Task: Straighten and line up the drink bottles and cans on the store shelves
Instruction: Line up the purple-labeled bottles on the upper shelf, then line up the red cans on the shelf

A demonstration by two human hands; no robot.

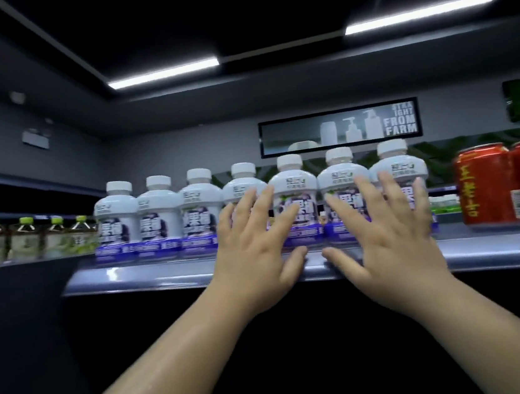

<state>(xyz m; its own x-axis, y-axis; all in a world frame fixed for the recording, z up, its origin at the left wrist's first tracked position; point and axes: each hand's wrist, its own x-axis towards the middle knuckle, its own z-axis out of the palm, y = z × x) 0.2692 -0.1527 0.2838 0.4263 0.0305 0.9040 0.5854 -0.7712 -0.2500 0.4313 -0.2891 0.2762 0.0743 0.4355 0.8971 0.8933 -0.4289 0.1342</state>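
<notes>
Both bare forearms reach up from the bottom of my view. My left hand (251, 247) and right hand (388, 236) are spread flat, fingers straight and gripping nothing, against the fronts of the four rightmost squat white plastic bottles with white caps and purple labels (159, 215). Seven stand upright in a row on the grey-blue metal shelf (131, 276). Red drink cans (486, 183) sit to their right, and green-capped tea bottles (25, 240) to their left.

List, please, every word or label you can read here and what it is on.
"STRA IGHT FROM FARM": wall sign.
"王老吉": red can.
White bottles: label characters too blurred to read.
Green-capped bottles: labels unreadable.
</notes>
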